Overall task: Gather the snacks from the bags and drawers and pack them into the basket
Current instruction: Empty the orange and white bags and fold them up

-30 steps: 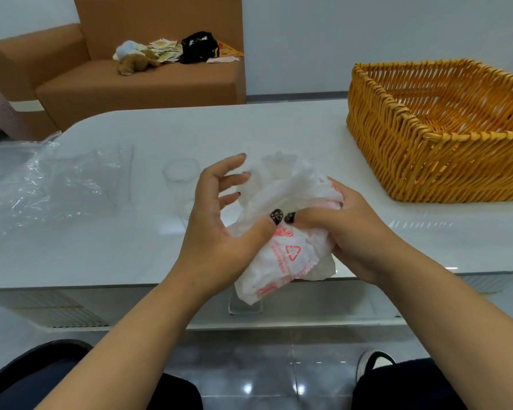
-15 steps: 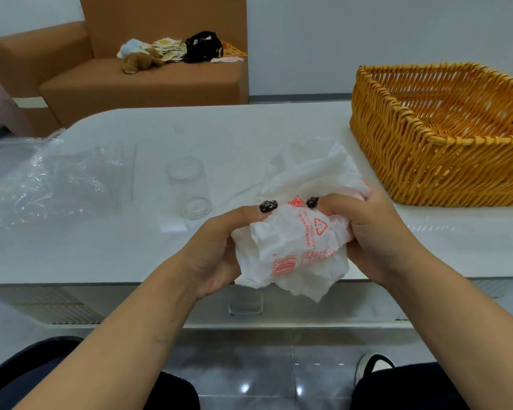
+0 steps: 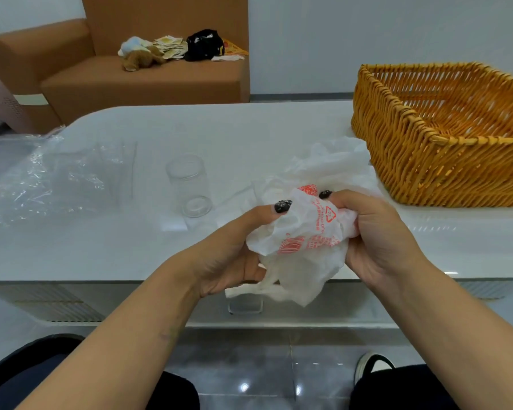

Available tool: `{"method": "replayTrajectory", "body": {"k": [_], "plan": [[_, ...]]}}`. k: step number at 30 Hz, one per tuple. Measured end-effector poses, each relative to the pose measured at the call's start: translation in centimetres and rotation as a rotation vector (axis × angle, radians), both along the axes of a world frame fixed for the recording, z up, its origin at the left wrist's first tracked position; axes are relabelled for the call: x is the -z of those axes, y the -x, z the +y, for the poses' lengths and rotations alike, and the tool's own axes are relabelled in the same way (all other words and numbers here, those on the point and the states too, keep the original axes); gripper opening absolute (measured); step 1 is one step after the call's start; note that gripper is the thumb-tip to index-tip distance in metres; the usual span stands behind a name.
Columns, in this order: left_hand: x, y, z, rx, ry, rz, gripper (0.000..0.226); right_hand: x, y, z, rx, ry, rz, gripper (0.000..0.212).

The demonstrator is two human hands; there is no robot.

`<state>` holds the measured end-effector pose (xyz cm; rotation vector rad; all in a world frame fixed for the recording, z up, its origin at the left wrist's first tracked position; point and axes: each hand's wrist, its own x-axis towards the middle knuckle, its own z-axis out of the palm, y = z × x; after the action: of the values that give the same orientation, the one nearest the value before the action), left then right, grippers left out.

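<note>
A crumpled white plastic bag (image 3: 308,229) with red print is held over the table's near edge. My left hand (image 3: 228,250) grips its left side, thumb on top. My right hand (image 3: 376,241) grips its right side, thumb pressed into the bag. What the bag holds is hidden. The woven orange basket (image 3: 412,161) stands on the table at the right, beyond my right hand; the part of its inside in view holds nothing.
A clear glass jar (image 3: 190,184) stands on the white table (image 3: 219,131) left of the bag. A clear plastic bag (image 3: 42,176) lies at the far left. A brown sofa (image 3: 148,81) with small items is behind. A drawer front (image 3: 71,303) sits under the tabletop.
My left hand closed its fingers under the bag. Both hands turned and bunched the bag, drawing it slightly toward me.
</note>
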<state>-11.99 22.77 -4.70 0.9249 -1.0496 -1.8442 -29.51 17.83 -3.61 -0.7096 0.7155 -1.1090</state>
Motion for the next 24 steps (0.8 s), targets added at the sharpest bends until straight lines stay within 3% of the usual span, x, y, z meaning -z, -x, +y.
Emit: {"method": "replayTrajectory", "body": {"k": [2,5,8,11,13,16,18,20,24], "plan": [[-0.1,0.1,0.1,0.046,-0.044,0.029,0.060,-0.2,0.3,0.0,0.023,0.056,0.041,0.034],[-1.0,0.4,0.4,0.002,-0.023,0.035,0.033,-0.9,0.7,0.2,0.087,0.305,0.177,0.046],[-1.0,0.1,0.3,-0.087,-0.004,-0.017,0.039,-1.2,0.8,0.4,0.196,0.779,0.462,0.041],[-0.6,-0.8,-0.2,-0.127,-0.052,-0.029,0.039,-0.1,1.2,-0.1,0.205,1.200,0.774,0.053],[-0.8,-1.1,-0.3,-0.095,-0.103,0.094,0.049,0.6,1.3,-0.4,0.198,1.398,0.932,0.061],[-1.2,-1.7,-0.2,0.014,-0.203,0.311,0.083,0.9,0.5,-0.4,0.225,1.636,1.171,0.044],[-1.1,-2.1,0.0,0.066,-0.188,0.356,0.085,1.3,-0.3,-0.3,0.141,1.669,1.375,0.051],[-0.9,-2.3,0.3,0.025,-0.128,0.246,0.066,2.0,-0.8,0.3,-0.058,1.546,1.466,0.073],[-1.5,-2.2,0.8,-0.174,-0.079,-0.023,0.045,2.5,-0.8,2.0,-0.450,1.221,1.260,0.102]]}}
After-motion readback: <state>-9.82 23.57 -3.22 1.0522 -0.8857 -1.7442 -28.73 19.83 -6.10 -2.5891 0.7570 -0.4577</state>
